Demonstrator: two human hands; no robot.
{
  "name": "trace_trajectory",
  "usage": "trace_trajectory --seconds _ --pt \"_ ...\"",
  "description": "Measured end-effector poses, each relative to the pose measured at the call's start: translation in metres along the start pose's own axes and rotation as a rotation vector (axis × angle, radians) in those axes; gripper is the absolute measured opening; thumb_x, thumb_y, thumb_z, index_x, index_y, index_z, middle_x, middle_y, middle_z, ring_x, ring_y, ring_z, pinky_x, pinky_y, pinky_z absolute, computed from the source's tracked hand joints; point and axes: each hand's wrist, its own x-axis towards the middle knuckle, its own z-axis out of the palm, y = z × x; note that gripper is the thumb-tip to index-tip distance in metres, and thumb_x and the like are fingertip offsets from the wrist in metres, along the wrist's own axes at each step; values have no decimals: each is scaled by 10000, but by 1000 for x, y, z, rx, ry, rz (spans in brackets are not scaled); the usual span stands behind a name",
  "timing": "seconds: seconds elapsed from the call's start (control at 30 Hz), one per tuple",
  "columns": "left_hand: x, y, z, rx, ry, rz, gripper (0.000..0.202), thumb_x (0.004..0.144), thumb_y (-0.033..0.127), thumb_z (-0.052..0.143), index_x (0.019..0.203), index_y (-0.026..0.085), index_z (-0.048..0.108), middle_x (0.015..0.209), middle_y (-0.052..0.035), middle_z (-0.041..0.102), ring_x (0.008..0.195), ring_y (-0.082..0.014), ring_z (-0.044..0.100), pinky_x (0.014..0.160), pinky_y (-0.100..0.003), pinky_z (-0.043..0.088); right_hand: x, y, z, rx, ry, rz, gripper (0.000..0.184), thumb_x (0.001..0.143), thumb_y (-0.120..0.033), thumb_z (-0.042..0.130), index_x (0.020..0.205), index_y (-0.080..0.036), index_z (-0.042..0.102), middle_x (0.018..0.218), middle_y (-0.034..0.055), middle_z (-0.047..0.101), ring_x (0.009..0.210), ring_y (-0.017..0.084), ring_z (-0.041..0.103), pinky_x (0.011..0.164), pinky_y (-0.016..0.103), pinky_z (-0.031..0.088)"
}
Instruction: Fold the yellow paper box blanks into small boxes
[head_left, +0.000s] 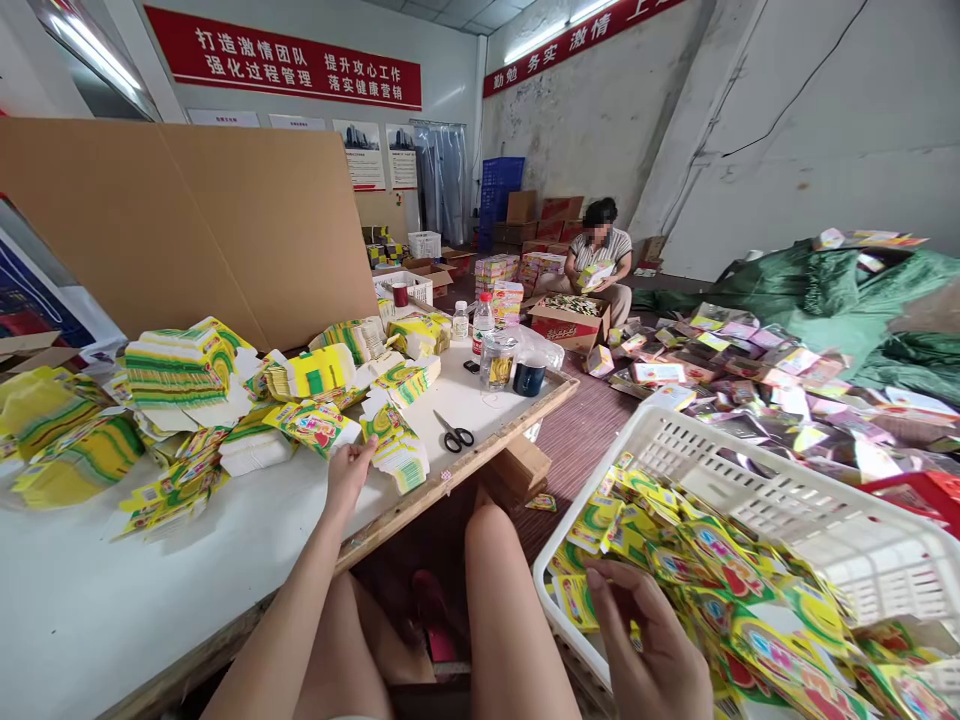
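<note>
My left hand (351, 478) is over the table edge, its thumb and fingers closed on the edge of a flat yellow-and-green printed carton (396, 448). Stacks of similar unfolded cartons (180, 370) lie to its left and beyond it. My right hand (651, 640) hovers above the near left side of a white plastic basket (825, 500). Its fingers are loosely curled and apart, with nothing visible in them. Folded yellow-green cartons (720, 560) with fruit pictures fill much of the basket.
On the white table (67, 600) lie black scissors (454, 434), near a clear jar (497, 362), dark mug (529, 377) and bottle (483, 320). A large cardboard sheet (187, 220) stands behind. Many cartons (765, 380) cover the floor at right. A seated person (600, 255) handles a box.
</note>
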Motion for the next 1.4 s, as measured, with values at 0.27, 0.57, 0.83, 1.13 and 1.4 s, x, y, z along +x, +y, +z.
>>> trace_trajectory --seconds 0.27,0.57,0.83,1.13,1.4 --pt "6 14 -10 12 -72 -87 223 946 340 621 882 127 641 758 20 634 590 -104 585 552 -243 507 -3 14 0 -38 -51 66 347 884 -548 606 899 -212 693 761 55 728 667 210 662 600 269 528" --pt "-126 64 -11 -52 -115 97 364 796 526 682 625 216 599 560 8 562 536 -165 497 500 -252 385 -17 -9 31 294 -188 189 345 875 -530 643 989 -216 730 982 112 782 888 272 730 735 317 599" --pt "-195 82 1 -365 -795 -63 472 813 634 647 1084 264 763 957 -96 756 857 -278 666 832 -378 538 -32 -13 50 717 -303 431 340 754 -497 801 897 -211 686 781 86 772 710 249 727 670 350 607" --pt "-191 83 5 -729 -982 -317 555 703 584 798 1117 216 764 1042 -126 763 1030 -323 691 987 -453 482 -39 -16 48 788 -456 450 318 719 -517 823 835 -231 747 820 65 753 779 241 711 731 348 581" --pt "-197 60 7 -494 -720 -248 478 830 590 671 1060 178 753 963 -119 777 907 -286 706 820 -366 562 -48 -31 53 720 -434 478 345 728 -516 814 862 -209 730 778 48 730 723 213 676 666 288 543"
